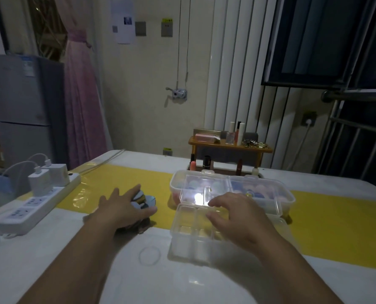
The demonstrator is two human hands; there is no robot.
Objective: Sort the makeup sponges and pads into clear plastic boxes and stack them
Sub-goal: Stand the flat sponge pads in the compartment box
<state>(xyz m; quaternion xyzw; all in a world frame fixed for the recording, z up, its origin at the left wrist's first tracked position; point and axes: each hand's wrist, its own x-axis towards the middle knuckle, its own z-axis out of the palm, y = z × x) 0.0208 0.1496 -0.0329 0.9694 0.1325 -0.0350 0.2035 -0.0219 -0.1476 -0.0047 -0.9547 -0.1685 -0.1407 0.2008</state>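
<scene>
A heap of round makeup pads [143, 199] in grey, tan and pale blue lies on the table left of centre. My left hand [122, 208] lies over this heap with fingers spread and nearly straight. A clear plastic divided box [191, 233] stands open in front of me with its compartments showing. My right hand [233, 215] hovers over the box's far part, fingers loosely curled and holding nothing I can see. Behind it stands a second clear box [270, 194] with a closed lid and pink and pale sponges inside.
A white power strip [32, 205] with two chargers lies at the left table edge. A small wooden shelf [228, 148] with cosmetics stands at the back, lipsticks below it. A yellow runner [336, 224] crosses the white table. A thin clear ring [149, 255] lies near me.
</scene>
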